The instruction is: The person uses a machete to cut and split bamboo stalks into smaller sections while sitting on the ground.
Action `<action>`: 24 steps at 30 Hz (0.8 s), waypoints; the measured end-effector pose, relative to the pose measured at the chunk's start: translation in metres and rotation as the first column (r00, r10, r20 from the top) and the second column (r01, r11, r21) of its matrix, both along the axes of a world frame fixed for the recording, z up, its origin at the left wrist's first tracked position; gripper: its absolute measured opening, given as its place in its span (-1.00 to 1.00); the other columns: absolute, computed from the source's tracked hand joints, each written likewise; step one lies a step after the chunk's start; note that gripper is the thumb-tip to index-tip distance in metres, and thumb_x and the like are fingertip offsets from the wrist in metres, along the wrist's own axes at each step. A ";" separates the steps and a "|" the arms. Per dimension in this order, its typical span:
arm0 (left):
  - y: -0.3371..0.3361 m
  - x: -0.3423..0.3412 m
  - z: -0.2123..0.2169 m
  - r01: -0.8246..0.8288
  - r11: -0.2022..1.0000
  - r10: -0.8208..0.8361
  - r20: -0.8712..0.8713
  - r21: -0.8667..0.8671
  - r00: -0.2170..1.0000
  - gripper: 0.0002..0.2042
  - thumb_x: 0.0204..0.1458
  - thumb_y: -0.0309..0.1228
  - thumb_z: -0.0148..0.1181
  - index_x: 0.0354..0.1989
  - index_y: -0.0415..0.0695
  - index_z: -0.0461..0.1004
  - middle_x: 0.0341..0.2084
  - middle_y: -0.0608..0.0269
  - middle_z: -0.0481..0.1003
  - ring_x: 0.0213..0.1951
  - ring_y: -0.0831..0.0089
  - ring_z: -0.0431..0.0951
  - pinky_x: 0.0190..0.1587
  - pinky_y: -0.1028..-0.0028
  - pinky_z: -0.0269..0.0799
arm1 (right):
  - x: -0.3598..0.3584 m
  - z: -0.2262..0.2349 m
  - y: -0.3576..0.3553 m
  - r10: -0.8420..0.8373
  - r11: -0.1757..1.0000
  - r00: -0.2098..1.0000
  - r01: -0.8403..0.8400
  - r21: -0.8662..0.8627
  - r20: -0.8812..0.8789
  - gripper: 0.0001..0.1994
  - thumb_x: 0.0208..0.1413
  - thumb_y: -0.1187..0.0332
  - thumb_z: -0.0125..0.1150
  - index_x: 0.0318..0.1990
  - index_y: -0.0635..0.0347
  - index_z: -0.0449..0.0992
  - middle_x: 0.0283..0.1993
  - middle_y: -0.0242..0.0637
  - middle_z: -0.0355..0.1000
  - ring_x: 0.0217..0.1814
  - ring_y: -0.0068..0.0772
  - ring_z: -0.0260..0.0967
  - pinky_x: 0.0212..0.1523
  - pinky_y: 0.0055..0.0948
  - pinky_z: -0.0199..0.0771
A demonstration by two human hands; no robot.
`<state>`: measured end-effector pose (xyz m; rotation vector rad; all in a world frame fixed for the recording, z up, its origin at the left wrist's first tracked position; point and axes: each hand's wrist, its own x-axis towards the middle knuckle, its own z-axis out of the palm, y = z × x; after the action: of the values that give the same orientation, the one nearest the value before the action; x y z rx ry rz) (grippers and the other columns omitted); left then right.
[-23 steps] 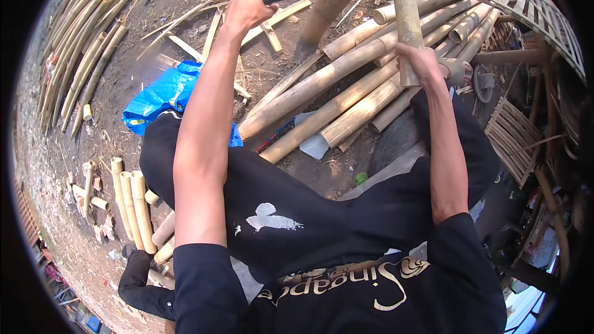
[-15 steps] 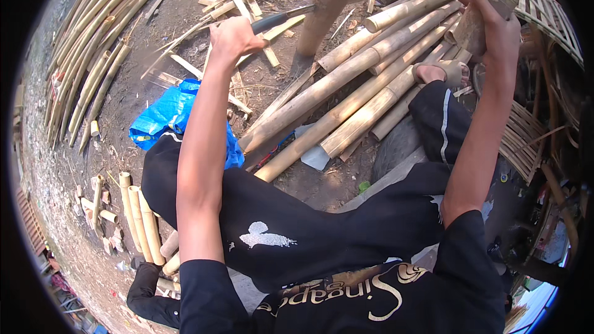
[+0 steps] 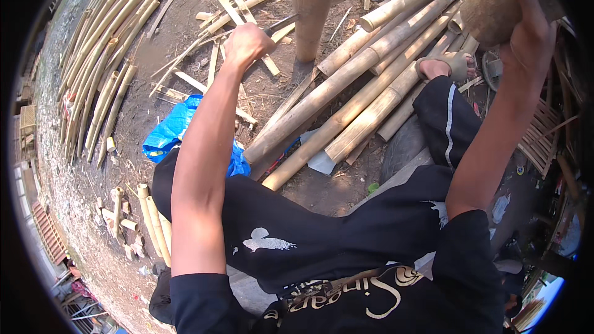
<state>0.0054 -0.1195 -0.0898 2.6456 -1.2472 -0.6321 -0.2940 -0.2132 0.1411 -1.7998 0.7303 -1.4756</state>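
Change since the earlier frame: the right hand (image 3: 516,9) has risen further toward the far right edge, carrying the butt of its bamboo pole (image 3: 495,9) higher and nearer the camera; the left hand (image 3: 247,43) has drawn back a little toward the person, the blade (image 3: 281,23) following with it; the upright bamboo tube (image 3: 312,6) now stands just right of that fist.

Left hand: grip closed to a full fist about the handle of the blade; handle itself hidden inside the fingers; the dark blade runs from the fist to the right and slightly far, roughly level, its tip close to the upright bamboo tube, contact not discernible.

Right hand: grip wrapped tight over the brown rounded end of the bamboo pole, fingers over the top; only the butt end shows, so the long axis cannot be told beyond its running up out of view at the far right.

Surroundings: stack of bamboo culms (image 3: 371,80) lying diagonally, near-left to far-right, on the dirt ground (image 3: 179,43); blue plastic sheet (image 3: 170,136) left of the knee; sandalled foot (image 3: 442,65) resting on the culms; bundled split strips (image 3: 105,68) at far left.
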 end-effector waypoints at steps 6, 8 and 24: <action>0.002 -0.001 0.009 0.023 0.999 -0.022 0.036 -0.033 0.999 -0.71 -0.09 -0.37 0.19 -0.26 -0.31 0.65 -0.18 -0.21 0.62 -0.08 -0.07 0.65 -0.01 0.16 0.56 | -0.007 -0.241 0.000 0.129 0.752 0.810 0.296 0.589 -0.572 -0.67 -0.10 0.28 0.40 -0.27 0.41 0.62 -0.41 -0.29 0.55 -0.43 -0.51 0.49 -0.35 -0.45 0.50; 0.003 0.008 0.002 0.041 0.999 -0.042 0.041 0.019 0.998 -0.70 -0.09 -0.34 0.20 -0.26 -0.29 0.66 -0.19 -0.20 0.63 -0.08 -0.02 0.66 -0.01 0.18 0.56 | -0.005 -0.256 0.014 0.280 0.597 0.793 0.298 0.745 -0.541 -0.63 -0.10 0.26 0.41 -0.21 0.41 0.61 -0.38 -0.25 0.54 -0.42 -0.46 0.49 -0.37 -0.42 0.51; 0.042 0.017 -0.036 0.011 0.965 0.024 0.132 -0.261 0.991 -0.79 -0.20 -0.30 0.34 -0.50 -0.22 0.66 -0.56 -0.10 0.60 -0.45 0.10 0.68 -0.39 0.20 0.60 | -0.014 -0.277 0.024 0.203 0.725 0.713 0.352 0.592 -0.672 -0.56 0.03 0.22 0.36 0.00 0.35 0.54 -0.19 -0.18 0.55 -0.18 -0.29 0.49 -0.14 -0.32 0.52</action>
<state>0.0221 -0.0774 -0.1262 2.5034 -1.2580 -0.2688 -0.3081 -0.1897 -0.1362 -1.6649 1.5257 -0.3338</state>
